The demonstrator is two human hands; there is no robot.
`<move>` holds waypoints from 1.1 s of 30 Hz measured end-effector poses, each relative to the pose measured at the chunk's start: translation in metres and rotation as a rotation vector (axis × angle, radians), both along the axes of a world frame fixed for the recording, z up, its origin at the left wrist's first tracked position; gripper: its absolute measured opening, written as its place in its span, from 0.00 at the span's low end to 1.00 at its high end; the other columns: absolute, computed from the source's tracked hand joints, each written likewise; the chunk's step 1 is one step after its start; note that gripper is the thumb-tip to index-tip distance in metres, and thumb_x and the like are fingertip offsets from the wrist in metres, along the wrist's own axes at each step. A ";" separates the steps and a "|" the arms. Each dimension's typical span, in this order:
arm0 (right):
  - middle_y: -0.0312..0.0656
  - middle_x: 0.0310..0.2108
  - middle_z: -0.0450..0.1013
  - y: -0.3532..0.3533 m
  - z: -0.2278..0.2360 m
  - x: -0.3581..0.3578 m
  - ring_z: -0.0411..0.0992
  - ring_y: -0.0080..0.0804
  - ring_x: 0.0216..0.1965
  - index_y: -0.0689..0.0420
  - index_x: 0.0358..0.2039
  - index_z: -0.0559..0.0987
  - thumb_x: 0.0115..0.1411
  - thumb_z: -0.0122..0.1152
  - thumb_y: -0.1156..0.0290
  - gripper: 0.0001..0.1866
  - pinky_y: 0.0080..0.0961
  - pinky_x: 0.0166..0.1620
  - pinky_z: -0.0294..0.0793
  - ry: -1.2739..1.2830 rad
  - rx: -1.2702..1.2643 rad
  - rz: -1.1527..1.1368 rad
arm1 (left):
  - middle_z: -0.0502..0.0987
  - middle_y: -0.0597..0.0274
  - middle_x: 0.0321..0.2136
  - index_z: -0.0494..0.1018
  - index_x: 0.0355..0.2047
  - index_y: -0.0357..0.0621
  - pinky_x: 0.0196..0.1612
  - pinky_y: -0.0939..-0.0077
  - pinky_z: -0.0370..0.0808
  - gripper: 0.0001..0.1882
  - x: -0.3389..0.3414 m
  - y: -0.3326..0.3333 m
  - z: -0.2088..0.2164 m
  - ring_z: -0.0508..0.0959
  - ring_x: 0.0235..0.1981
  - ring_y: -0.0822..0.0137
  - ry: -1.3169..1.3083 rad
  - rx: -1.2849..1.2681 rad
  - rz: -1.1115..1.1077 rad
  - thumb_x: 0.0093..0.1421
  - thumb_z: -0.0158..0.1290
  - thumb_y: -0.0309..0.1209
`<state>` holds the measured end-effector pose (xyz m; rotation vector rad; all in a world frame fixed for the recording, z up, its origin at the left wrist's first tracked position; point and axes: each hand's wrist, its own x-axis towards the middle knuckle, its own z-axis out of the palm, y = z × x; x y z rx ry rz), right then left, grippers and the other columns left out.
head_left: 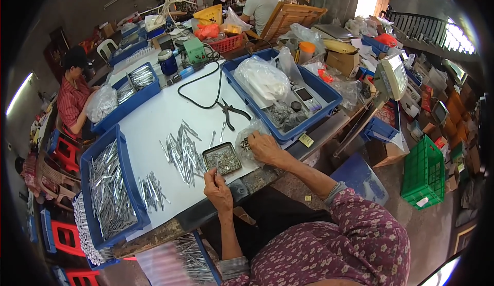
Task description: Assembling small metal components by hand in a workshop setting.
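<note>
My left hand (218,193) is closed in a pinch on a thin metal strip (216,163), which points up over a small dark-rimmed tray (206,154). Tiny metal parts (226,161) cover the tray's bottom. To the right, my right hand (265,148) has its fingers bent together at a clear plastic bag (256,127) of small brass-coloured parts (245,144); whatever they pinch is hidden. Beyond the tray lie two single metal strips (223,131). Left of it is a loose pile of silvery strips (182,155), with a smaller pile (152,192) nearer the left.
Black-handled pliers (232,115) and a black cable (198,101) lie farther back on the white table covering (154,116). Blue bins stand left (139,203) and right (334,101), one full of strips. A person in a red shirt (72,101) sits at left.
</note>
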<state>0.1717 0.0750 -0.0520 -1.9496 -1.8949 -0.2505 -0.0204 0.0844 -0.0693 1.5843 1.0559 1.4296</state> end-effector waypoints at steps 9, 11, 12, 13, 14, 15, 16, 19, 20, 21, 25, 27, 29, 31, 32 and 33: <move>0.53 0.26 0.66 -0.006 -0.004 -0.001 0.69 0.50 0.22 0.64 0.26 0.66 0.41 0.50 0.77 0.09 0.40 0.24 0.69 0.141 0.095 -0.075 | 0.65 0.66 0.16 0.67 0.32 0.34 0.19 0.81 0.59 0.06 0.003 -0.003 0.006 0.61 0.16 0.78 -0.007 -0.009 0.009 0.56 0.42 0.23; 0.53 0.25 0.66 -0.005 -0.010 -0.003 0.69 0.51 0.22 0.63 0.26 0.66 0.42 0.50 0.77 0.08 0.40 0.24 0.68 0.171 0.155 -0.064 | 0.67 0.66 0.17 0.68 0.33 0.34 0.20 0.81 0.61 0.07 0.000 -0.004 0.005 0.63 0.17 0.78 -0.008 -0.007 0.012 0.57 0.43 0.25; 0.52 0.25 0.66 -0.004 -0.013 -0.003 0.68 0.51 0.22 0.63 0.26 0.66 0.42 0.49 0.77 0.08 0.41 0.24 0.68 0.201 0.216 -0.053 | 0.67 0.66 0.17 0.68 0.33 0.34 0.20 0.81 0.61 0.07 0.000 -0.004 0.004 0.63 0.17 0.78 -0.007 -0.007 0.011 0.57 0.43 0.25; 0.52 0.25 0.65 -0.005 -0.015 -0.004 0.66 0.52 0.22 0.62 0.26 0.65 0.44 0.49 0.77 0.07 0.42 0.24 0.66 0.238 0.247 -0.049 | 0.67 0.66 0.17 0.68 0.33 0.34 0.20 0.81 0.62 0.07 0.000 -0.003 0.002 0.63 0.18 0.78 -0.005 -0.008 0.017 0.58 0.43 0.25; 0.52 0.25 0.65 -0.005 -0.017 -0.004 0.66 0.52 0.22 0.62 0.26 0.65 0.44 0.49 0.77 0.07 0.42 0.24 0.66 0.239 0.247 -0.049 | 0.67 0.66 0.18 0.68 0.33 0.34 0.21 0.81 0.62 0.07 0.000 -0.002 0.001 0.64 0.18 0.78 -0.002 -0.009 0.025 0.58 0.44 0.26; 0.51 0.24 0.65 -0.006 -0.016 -0.005 0.66 0.52 0.22 0.61 0.26 0.65 0.44 0.49 0.77 0.07 0.42 0.24 0.66 0.278 0.268 -0.059 | 0.68 0.66 0.18 0.68 0.33 0.34 0.21 0.81 0.63 0.07 -0.001 -0.003 0.001 0.64 0.18 0.78 0.000 -0.029 0.018 0.58 0.44 0.26; 0.51 0.24 0.65 -0.008 -0.016 -0.005 0.66 0.51 0.22 0.61 0.26 0.65 0.45 0.49 0.77 0.06 0.41 0.24 0.65 0.317 0.287 -0.069 | 0.68 0.66 0.18 0.68 0.33 0.34 0.21 0.81 0.63 0.07 0.000 -0.003 0.002 0.64 0.18 0.78 0.002 -0.031 0.016 0.58 0.44 0.26; 0.49 0.23 0.64 -0.008 -0.020 -0.007 0.66 0.50 0.22 0.61 0.26 0.65 0.45 0.50 0.78 0.07 0.40 0.23 0.64 0.363 0.332 -0.097 | 0.68 0.66 0.18 0.68 0.33 0.34 0.21 0.82 0.63 0.07 0.001 -0.004 0.004 0.64 0.18 0.78 -0.004 -0.047 0.012 0.58 0.44 0.26; 0.49 0.23 0.64 -0.008 -0.020 -0.007 0.66 0.50 0.22 0.61 0.26 0.65 0.45 0.50 0.78 0.07 0.40 0.23 0.64 0.366 0.329 -0.098 | 0.68 0.66 0.18 0.68 0.33 0.34 0.21 0.82 0.62 0.07 0.001 -0.003 0.003 0.64 0.18 0.78 -0.009 -0.049 0.008 0.58 0.44 0.25; 0.48 0.24 0.64 -0.008 -0.020 -0.008 0.66 0.49 0.22 0.61 0.26 0.65 0.45 0.50 0.78 0.07 0.38 0.23 0.64 0.375 0.363 -0.098 | 0.68 0.66 0.18 0.68 0.33 0.34 0.21 0.82 0.62 0.06 0.001 -0.003 0.003 0.64 0.18 0.78 -0.013 -0.052 0.004 0.58 0.44 0.25; 0.46 0.24 0.65 -0.008 -0.022 -0.010 0.66 0.47 0.22 0.60 0.26 0.66 0.44 0.50 0.79 0.06 0.35 0.22 0.65 0.374 0.434 -0.110 | 0.68 0.65 0.18 0.68 0.33 0.34 0.21 0.82 0.63 0.06 0.002 -0.003 0.004 0.64 0.18 0.78 0.000 -0.054 0.008 0.57 0.43 0.24; 0.46 0.24 0.65 -0.007 -0.026 -0.011 0.66 0.46 0.22 0.60 0.26 0.66 0.44 0.50 0.79 0.06 0.35 0.22 0.65 0.383 0.438 -0.118 | 0.68 0.65 0.18 0.68 0.33 0.33 0.21 0.83 0.63 0.07 0.001 -0.002 0.001 0.65 0.18 0.78 0.006 -0.055 0.008 0.57 0.42 0.24; 0.45 0.24 0.65 -0.006 -0.027 -0.011 0.66 0.46 0.22 0.60 0.26 0.67 0.44 0.50 0.80 0.06 0.34 0.22 0.65 0.388 0.442 -0.124 | 0.68 0.65 0.19 0.68 0.33 0.33 0.21 0.83 0.63 0.07 0.001 -0.002 0.001 0.65 0.18 0.77 -0.005 -0.046 0.003 0.57 0.42 0.23; 0.45 0.24 0.65 -0.006 -0.027 -0.010 0.66 0.46 0.21 0.60 0.26 0.67 0.43 0.50 0.80 0.06 0.34 0.22 0.65 0.377 0.462 -0.121 | 0.68 0.64 0.19 0.68 0.33 0.33 0.21 0.83 0.63 0.07 0.001 -0.002 0.002 0.65 0.19 0.77 -0.017 -0.037 -0.003 0.57 0.42 0.23; 0.45 0.24 0.65 -0.006 -0.027 -0.011 0.66 0.46 0.21 0.60 0.26 0.67 0.43 0.50 0.80 0.06 0.34 0.22 0.65 0.376 0.464 -0.121 | 0.68 0.64 0.19 0.68 0.33 0.33 0.22 0.83 0.63 0.07 0.002 -0.002 0.003 0.66 0.19 0.77 -0.015 -0.038 -0.002 0.57 0.42 0.23; 0.46 0.23 0.64 -0.006 -0.027 -0.011 0.66 0.46 0.21 0.60 0.25 0.66 0.43 0.50 0.81 0.06 0.33 0.21 0.64 0.382 0.488 -0.120 | 0.68 0.64 0.19 0.68 0.33 0.33 0.22 0.83 0.63 0.07 0.002 -0.002 0.003 0.66 0.19 0.77 -0.014 -0.039 -0.001 0.57 0.41 0.24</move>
